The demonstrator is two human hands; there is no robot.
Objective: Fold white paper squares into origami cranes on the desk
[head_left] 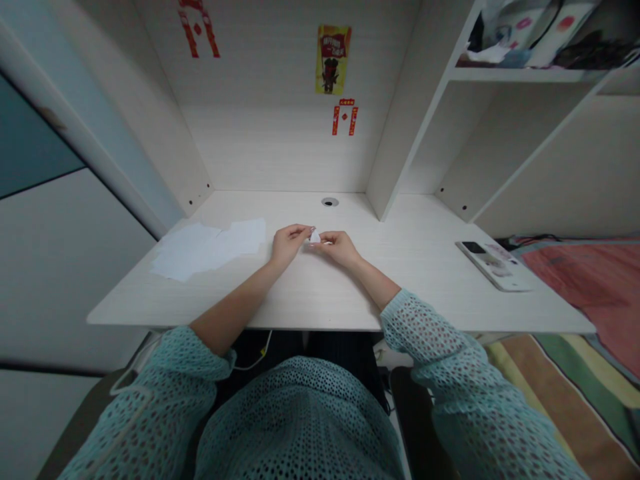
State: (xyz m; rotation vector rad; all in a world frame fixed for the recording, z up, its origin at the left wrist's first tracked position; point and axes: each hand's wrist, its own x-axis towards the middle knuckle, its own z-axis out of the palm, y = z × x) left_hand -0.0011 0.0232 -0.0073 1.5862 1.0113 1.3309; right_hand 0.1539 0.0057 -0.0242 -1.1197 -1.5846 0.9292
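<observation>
A small folded piece of white paper [315,236] is held between my two hands, just above the middle of the desk. My left hand [290,241] pinches its upper left side with thumb and fingertips. From the other side, my right hand [340,247] grips its lower right edge, fingers closed. The paper comes to a point at the top; its lower part is partly covered by my fingers. On the desk to the left of my hands lie several loose white paper sheets [195,248], overlapping one another.
The white desk [310,300] has a round cable hole [330,202] near its back panel. A pale flat device or case [495,267] lies toward the right edge. An upright divider [400,147] rises behind my right hand. A striped cloth [575,393] is at the lower right.
</observation>
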